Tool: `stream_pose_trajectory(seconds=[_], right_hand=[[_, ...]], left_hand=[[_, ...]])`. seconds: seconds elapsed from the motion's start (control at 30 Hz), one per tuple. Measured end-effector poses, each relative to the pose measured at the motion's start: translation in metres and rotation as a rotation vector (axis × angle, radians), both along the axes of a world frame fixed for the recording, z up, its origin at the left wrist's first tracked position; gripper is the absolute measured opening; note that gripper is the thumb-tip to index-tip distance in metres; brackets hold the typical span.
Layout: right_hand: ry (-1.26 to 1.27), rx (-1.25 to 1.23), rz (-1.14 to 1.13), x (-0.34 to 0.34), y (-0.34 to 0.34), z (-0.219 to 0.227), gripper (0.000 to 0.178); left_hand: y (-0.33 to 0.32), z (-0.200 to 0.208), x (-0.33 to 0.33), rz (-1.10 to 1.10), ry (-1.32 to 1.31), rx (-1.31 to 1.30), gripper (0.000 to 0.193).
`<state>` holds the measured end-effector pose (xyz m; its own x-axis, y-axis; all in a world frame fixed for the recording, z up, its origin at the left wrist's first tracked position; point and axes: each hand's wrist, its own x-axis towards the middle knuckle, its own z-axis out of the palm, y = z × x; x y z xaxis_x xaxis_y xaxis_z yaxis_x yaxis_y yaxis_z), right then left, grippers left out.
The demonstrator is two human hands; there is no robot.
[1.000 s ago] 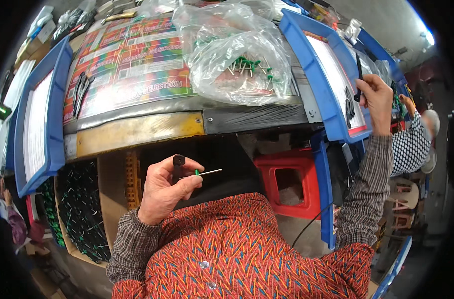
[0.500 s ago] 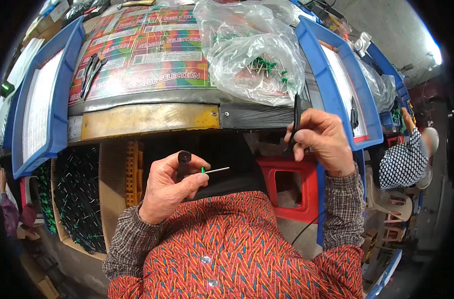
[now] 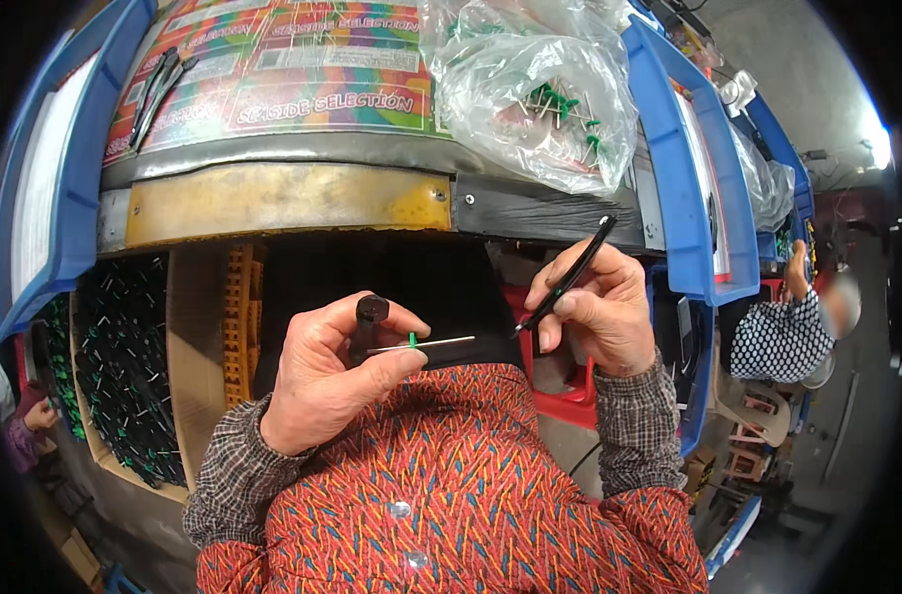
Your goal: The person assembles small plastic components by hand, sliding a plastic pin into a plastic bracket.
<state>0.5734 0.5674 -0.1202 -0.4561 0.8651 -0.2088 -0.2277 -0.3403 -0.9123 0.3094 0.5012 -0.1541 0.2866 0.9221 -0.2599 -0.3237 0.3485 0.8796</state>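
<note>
Colourful printed sheets (image 3: 322, 79) under clear plastic cover the workbench, whose front edge, facing the seated person, carries a brassy yellow strip (image 3: 287, 208) and, beside it, a dark one (image 3: 540, 220). Blue trays flank the bench, one at the left (image 3: 87, 213) and one at the right (image 3: 680, 188), both with white sheets inside. Several black pieces (image 3: 156, 97) lie together on the printed covering, and towards the right sits a crumpled clear bag (image 3: 475, 109) with green-headed metal pins (image 3: 569, 104) in it. Below the bench I see a cardboard box (image 3: 195, 366) full of dark pieces, an orange crate (image 3: 239, 327) next to it, and a red stool (image 3: 569, 408). Off to the right is a co-worker in a dotted top (image 3: 782, 337).

Over the person's lap, the left hand (image 3: 322, 371) pinches a pin (image 3: 451, 341) between thumb and forefinger. It's thin, straight and silvery, nearly level, with a bright green collar at the fingertips and the long end pointing right. The same hand's fingers curl round a black cylinder (image 3: 373, 309), its round end upward. The right hand (image 3: 607, 312) grips a slim, glossy black piece (image 3: 579, 262), tilted, its lower end near the pin's tip but apart from it.
</note>
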Motion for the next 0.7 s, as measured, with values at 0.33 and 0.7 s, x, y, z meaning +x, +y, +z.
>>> stream_pose_trajectory(seconds=[0.33,0.7], right_hand=[[0.081,-0.099,-0.005,-0.008,-0.005,-0.037,0.021],[0.157,-0.083,0.0,-0.015,-0.006,-0.064,0.02]], left_hand=[[0.009,-0.013,0.01,-0.02,0.01,-0.018,0.019],[0.015,-0.037,0.019,-0.001,0.026,-0.008,0.02]])
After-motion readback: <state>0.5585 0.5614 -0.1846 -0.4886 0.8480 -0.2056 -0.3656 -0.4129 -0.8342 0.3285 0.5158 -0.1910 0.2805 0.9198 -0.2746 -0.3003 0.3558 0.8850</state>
